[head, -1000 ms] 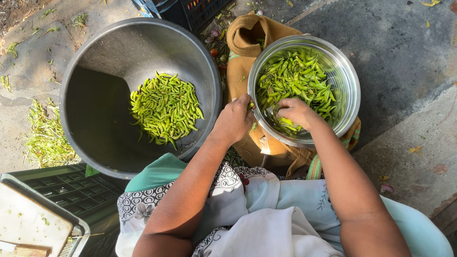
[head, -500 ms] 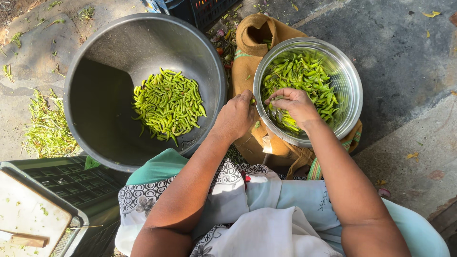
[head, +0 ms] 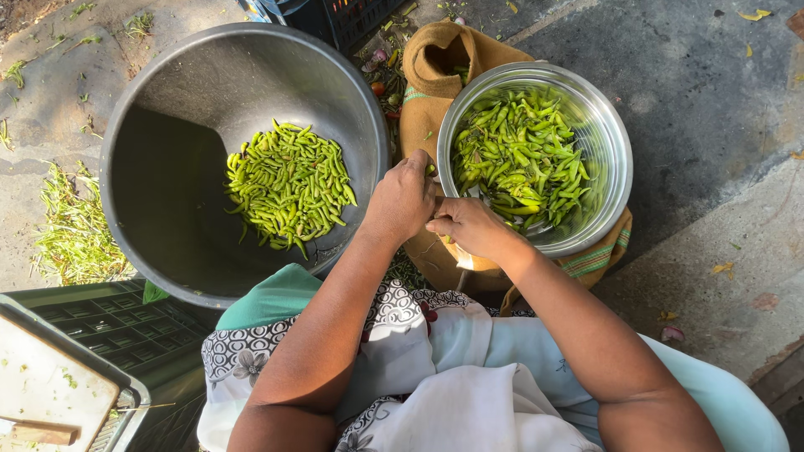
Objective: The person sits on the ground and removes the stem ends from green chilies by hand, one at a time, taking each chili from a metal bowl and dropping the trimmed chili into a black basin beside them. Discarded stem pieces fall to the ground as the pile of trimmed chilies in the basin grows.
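- Both hands meet at the steel bowl's (head: 615, 180) near rim, centre frame — left hand (head: 404, 199) and right hand (head: 469, 226) pinching one chilli (head: 431, 171), seemingly de-stemming.
- Next, I'd judge: a clean snap — then a toss left into the big basin (head: 180, 109).

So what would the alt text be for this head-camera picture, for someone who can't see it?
Seen from above, a person's left hand and right hand meet at the near rim of a shiny steel bowl full of green chillies. To the left, a large grey metal basin holds a smaller pile of chillies.
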